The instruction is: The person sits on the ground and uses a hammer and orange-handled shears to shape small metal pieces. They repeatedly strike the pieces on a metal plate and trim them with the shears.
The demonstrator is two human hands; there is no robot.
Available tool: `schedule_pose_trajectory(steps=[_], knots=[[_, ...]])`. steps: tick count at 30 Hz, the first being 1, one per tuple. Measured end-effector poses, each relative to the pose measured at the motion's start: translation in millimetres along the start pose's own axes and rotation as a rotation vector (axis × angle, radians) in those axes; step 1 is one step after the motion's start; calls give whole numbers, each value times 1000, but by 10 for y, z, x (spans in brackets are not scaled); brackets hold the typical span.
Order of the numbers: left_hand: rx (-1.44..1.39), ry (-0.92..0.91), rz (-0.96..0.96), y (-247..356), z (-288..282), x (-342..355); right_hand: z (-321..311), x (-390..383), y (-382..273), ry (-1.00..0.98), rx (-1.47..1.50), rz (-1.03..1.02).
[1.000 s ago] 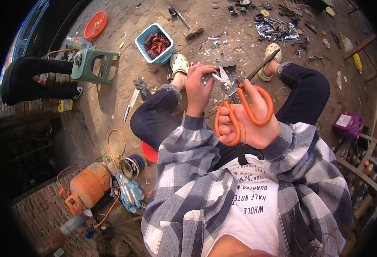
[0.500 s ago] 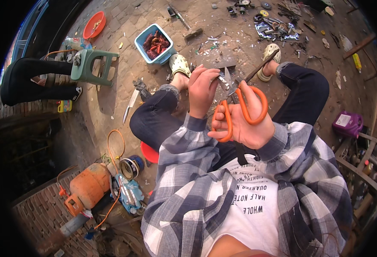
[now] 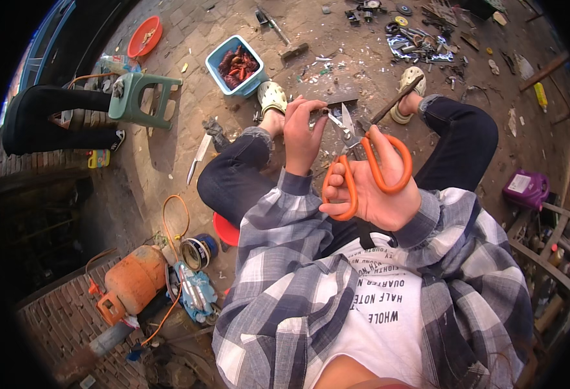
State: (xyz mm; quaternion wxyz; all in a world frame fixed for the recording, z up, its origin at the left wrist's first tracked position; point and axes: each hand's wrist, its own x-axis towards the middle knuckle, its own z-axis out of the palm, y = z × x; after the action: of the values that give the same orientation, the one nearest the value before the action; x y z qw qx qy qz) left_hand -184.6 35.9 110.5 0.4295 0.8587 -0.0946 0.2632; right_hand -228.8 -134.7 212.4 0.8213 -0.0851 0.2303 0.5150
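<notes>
My right hand (image 3: pixel 385 188) grips orange-handled metal shears (image 3: pixel 396 181), fingers curled around one handle loop, thumb along the other, blades angled up and apart. My left hand (image 3: pixel 303 133) is raised beside the blades, thumb and fingers pinched at a small dark piece (image 3: pixel 324 111) by the tip of one blade; I cannot make out what it is. Behind the shears a dark flat metal piece (image 3: pixel 340 101) and a long brown rod (image 3: pixel 402 94) show between my cream clogs. A knife (image 3: pixel 199 155) lies on the ground left of my bent legs, beside a grey crumpled item (image 3: pixel 215 133).
A blue bin of red pieces (image 3: pixel 230 65), red basin (image 3: pixel 142 35), green stool (image 3: pixel 142 100), another person's legs (image 3: pixel 45 117), hammer (image 3: pixel 285 48), pile of metal parts (image 3: pixel 421 42), purple jug (image 3: pixel 525 191), metal frame (image 3: pixel 551 249), and orange gas cylinder (image 3: pixel 129 279) surround me.
My right hand and the shears shifted slightly left, then back right and a little down. My left fingers have shifted their pinch near the blade tip. The surroundings look unchanged.
</notes>
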Motion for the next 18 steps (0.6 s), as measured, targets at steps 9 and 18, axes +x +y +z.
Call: schedule_pose_trajectory(steps=[9,18], knots=[[-976,202,-662,-151,-42,-44,-27,-29,-71,104,-289,-38],[-1381,114,-898,29,-201,13,-304,458,-147,245,-819,-816]])
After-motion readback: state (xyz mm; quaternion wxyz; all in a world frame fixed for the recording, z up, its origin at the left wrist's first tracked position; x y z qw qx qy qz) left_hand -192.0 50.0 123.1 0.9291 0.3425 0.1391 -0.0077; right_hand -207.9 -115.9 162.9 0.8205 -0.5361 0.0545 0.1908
